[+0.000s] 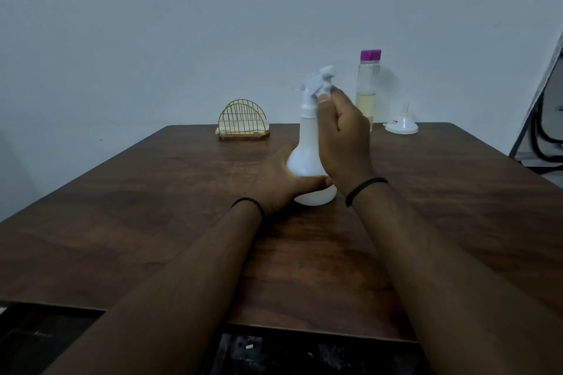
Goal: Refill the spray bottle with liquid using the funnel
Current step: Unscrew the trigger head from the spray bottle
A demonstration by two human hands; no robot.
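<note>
Spray bottle (307,158), white and translucent, standing upright near the middle of the brown wooden surface (122,207). Its trigger head (316,82) is seated on the neck and appears blurred. The left hand (281,181) grips the bulbous base of the bottle, thumb laid across the near side and fingers passing behind it. The right hand (342,137) is raised beside the neck, its fingers curled and pinching the trigger head at the top; the exact contact is partly lost in the blur. Each wrist carries a thin black band.

At the far edge of the surface, behind and right of the spray bottle, stands a clear refill bottle (368,88) with a purple cap, upright and roughly a third filled with pale yellow liquid. Just right of it, and apart from it, the white funnel (402,123) rests mouth-down with the spout pointing up; a small label shows on its rim. Left of the spray bottle, also at the far edge, sits a yellow wire holder (243,122) on a brown base, containing something pale. A plain wall (182,24) forms the background.
</note>
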